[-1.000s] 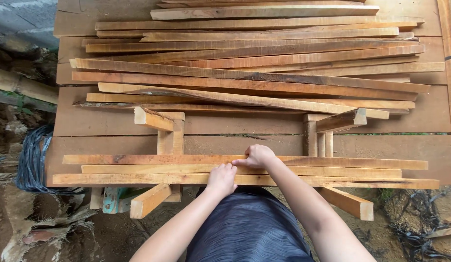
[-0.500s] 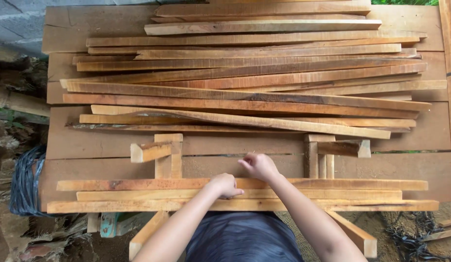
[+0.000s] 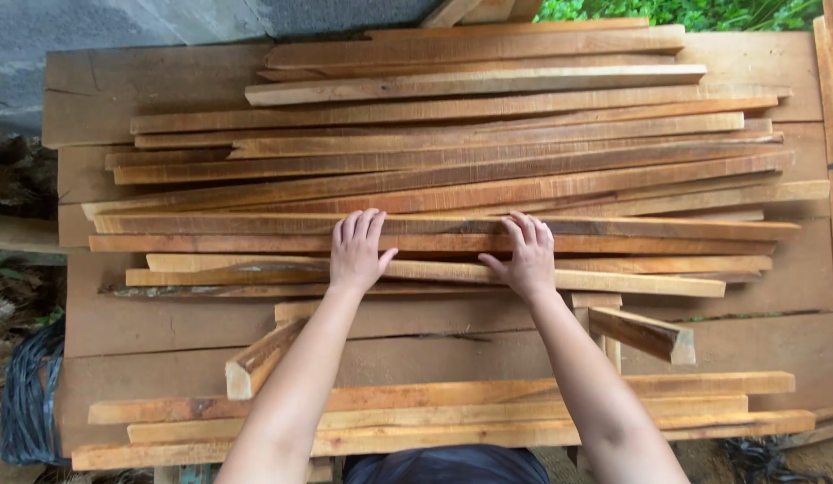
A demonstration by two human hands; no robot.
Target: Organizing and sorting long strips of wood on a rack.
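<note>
1. While fingers lie spread flat, L hand (image 3: pixel 356 253) and R hand (image 3: pixel 524 260) press a long wood strip (image 3: pixel 434 270), gripping nothing.
2. Strip: front edge of slat pile (image 3: pixel 452 152), on plank bench (image 3: pixel 165 323).
3. Progress: three strips (image 3: pixel 452 417) stacked nearest body; most of the pile left.

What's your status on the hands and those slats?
Left hand and right hand flat, open, on the long slats mid-pile. Nothing gripped. Nearer stack of slats lies under the forearms.

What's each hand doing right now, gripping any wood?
Left hand: open, flat on the wooden strips, gripping nothing.
Right hand: open, fingers spread on the same strips, gripping nothing.
</note>
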